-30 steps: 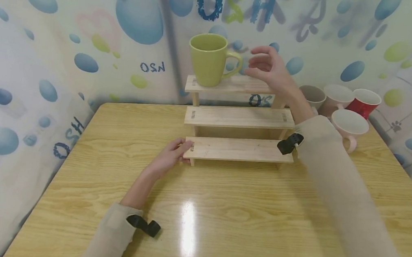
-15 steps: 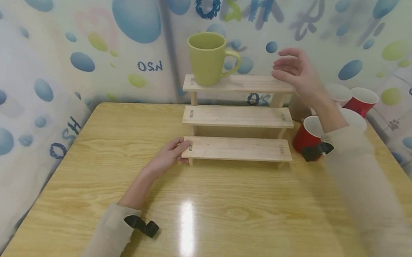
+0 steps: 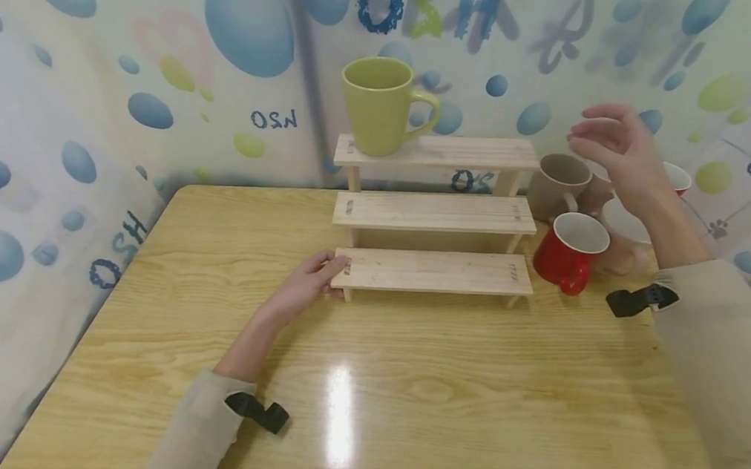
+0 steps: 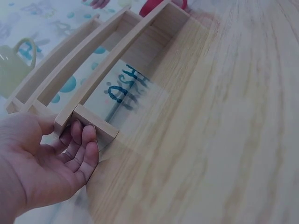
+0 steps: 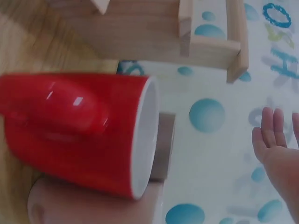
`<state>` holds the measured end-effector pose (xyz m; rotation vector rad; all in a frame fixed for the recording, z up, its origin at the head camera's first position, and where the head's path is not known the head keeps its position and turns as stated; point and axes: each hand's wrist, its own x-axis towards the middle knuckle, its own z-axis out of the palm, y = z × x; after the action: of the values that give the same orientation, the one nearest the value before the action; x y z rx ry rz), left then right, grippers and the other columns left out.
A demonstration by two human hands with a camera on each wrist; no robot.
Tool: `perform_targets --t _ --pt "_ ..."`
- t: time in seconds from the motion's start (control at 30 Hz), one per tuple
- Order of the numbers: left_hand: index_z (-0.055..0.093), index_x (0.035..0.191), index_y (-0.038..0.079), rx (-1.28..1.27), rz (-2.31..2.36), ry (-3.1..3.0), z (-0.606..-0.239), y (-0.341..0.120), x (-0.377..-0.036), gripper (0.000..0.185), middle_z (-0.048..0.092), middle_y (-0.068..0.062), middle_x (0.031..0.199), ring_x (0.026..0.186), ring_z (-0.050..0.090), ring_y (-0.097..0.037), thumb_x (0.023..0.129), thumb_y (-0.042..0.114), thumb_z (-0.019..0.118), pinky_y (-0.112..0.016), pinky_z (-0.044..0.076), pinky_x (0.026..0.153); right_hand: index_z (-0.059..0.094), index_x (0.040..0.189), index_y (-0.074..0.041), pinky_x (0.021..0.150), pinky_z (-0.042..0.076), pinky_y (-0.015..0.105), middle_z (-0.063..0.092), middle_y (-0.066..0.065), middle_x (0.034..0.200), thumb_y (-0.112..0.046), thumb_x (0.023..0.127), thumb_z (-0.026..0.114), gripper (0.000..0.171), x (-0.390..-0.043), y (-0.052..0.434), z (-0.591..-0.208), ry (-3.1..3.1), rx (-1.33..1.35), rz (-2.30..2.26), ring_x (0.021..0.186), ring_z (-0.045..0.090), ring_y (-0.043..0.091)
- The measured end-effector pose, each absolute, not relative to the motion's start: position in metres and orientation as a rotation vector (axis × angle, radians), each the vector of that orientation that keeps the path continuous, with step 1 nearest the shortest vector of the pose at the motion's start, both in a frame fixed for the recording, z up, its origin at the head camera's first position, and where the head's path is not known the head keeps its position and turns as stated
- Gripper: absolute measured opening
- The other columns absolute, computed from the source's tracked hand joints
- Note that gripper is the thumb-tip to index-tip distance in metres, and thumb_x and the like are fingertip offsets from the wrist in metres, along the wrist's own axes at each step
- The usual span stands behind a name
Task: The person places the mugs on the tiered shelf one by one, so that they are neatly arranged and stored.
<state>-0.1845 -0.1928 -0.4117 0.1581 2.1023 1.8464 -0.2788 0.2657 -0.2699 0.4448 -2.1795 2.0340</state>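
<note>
My left hand grips the left end of the bottom board of a three-step wooden shelf. The left wrist view shows its thumb over the board and its fingers curled at the leg below. On the top step, at the left, a lime-green mug stands upright, handle to the right. My right hand hovers over mugs to the right of the shelf, fingers loosely bent and holding nothing. Closest below it are a pale pink mug, partly hidden, and a red mug with a white inside.
A taupe mug stands beside the shelf's right end. Behind my right hand, another red mug and a further pale mug are mostly covered. The wood-grain table meets a patterned wall covering at its back and sides.
My right hand has moved right, away from the green mug's handle and over the mug group. The red mug by the shelf has come into full view. My left hand stays put.
</note>
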Motion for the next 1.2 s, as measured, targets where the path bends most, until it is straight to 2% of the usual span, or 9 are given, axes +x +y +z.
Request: perform_targets --t 0.1,0.2,0.23,0.37,0.53,0.77,1.0,1.1,1.2 --pt "0.050 0.119 0.001 0.157 1.845 2.106 -0.412 -0.194 -0.184 0.040 0.059 -0.009 0.107 0.093 0.061 -0.018 0.109 0.040 0.046 -0.035 0.054 0.089 0.055 0.130 -0.017 0.069 0.053 0.019 0.063 -0.002 0.118 -0.009 0.097 0.067 0.036 -0.276 0.285 -0.276 -2.258 0.371 1.953 0.107 0.060 0.009" --pt "0.049 0.119 0.000 0.163 1.847 2.100 -0.413 -0.194 -0.185 0.041 0.058 -0.010 0.110 0.094 0.061 -0.018 0.108 0.040 0.047 -0.038 0.054 0.092 0.055 0.130 -0.018 0.065 0.051 0.018 0.065 -0.006 0.115 -0.012 0.100 0.064 0.032 -0.275 0.305 -0.284 -2.311 0.329 1.877 0.104 0.061 0.006" --pt "0.049 0.119 0.000 0.164 1.847 2.102 -0.413 -0.194 -0.185 0.041 0.059 -0.010 0.111 0.094 0.061 -0.018 0.108 0.040 0.047 -0.039 0.054 0.093 0.056 0.129 -0.018 0.065 0.052 0.018 0.066 -0.006 0.113 -0.010 0.100 0.063 0.031 -0.274 0.311 -0.287 -2.303 0.319 1.884 0.102 0.062 0.005" --pt "0.049 0.118 0.000 0.161 1.849 2.099 -0.414 -0.193 -0.185 0.040 0.057 -0.010 0.110 0.089 0.056 -0.018 0.109 0.039 0.046 -0.038 0.054 0.092 0.057 0.125 -0.015 0.083 0.048 0.010 0.068 -0.005 0.108 -0.006 0.100 0.061 0.027 -0.268 0.333 -0.296 -2.231 0.282 2.008 0.097 0.065 0.005" --pt "0.049 0.120 0.000 0.153 1.852 2.101 -0.414 -0.194 -0.185 0.040 0.059 -0.010 0.110 0.089 0.058 -0.017 0.109 0.038 0.046 -0.036 0.054 0.090 0.057 0.121 -0.009 0.082 0.051 0.010 0.070 -0.001 0.105 -0.001 0.099 0.062 0.025 -0.258 0.355 -0.304 -2.027 0.216 2.211 0.093 0.067 0.008" --pt "0.049 0.125 -0.002 0.162 1.837 2.113 -0.411 -0.195 -0.185 0.044 0.062 -0.012 0.114 0.093 0.062 -0.018 0.109 0.039 0.046 -0.035 0.053 0.089 0.059 0.112 -0.009 0.075 0.053 0.010 0.070 -0.004 0.094 0.003 0.097 0.063 0.019 -0.256 0.379 -0.319 -1.969 0.094 2.149 0.083 0.068 0.005" --pt "0.049 0.127 -0.002 0.154 1.835 2.109 -0.411 -0.195 -0.185 0.047 0.061 -0.012 0.114 0.094 0.063 -0.019 0.108 0.041 0.046 -0.036 0.054 0.089 0.055 0.115 -0.016 0.074 0.047 0.007 0.063 -0.020 0.093 -0.012 0.101 0.061 0.016 -0.258 0.397 -0.332 -2.277 -0.153 1.810 0.082 0.063 -0.006" --pt "0.049 0.126 -0.002 0.156 1.833 2.117 -0.411 -0.194 -0.185 0.046 0.060 -0.009 0.106 0.088 0.061 -0.018 0.109 0.040 0.046 -0.036 0.055 0.089 0.054 0.115 -0.016 0.072 0.047 0.006 0.063 -0.021 0.090 -0.014 0.101 0.062 0.016 -0.257 0.403 -0.340 -2.297 -0.221 1.780 0.080 0.062 -0.007" --pt "0.050 0.126 -0.003 0.163 1.838 2.119 -0.412 -0.193 -0.186 0.046 0.058 -0.007 0.104 0.087 0.060 -0.017 0.109 0.039 0.046 -0.037 0.055 0.090 0.054 0.115 -0.018 0.072 0.047 0.005 0.061 -0.019 0.095 -0.016 0.100 0.063 0.018 -0.257 0.408 -0.348 -2.273 -0.270 1.822 0.081 0.061 -0.006"
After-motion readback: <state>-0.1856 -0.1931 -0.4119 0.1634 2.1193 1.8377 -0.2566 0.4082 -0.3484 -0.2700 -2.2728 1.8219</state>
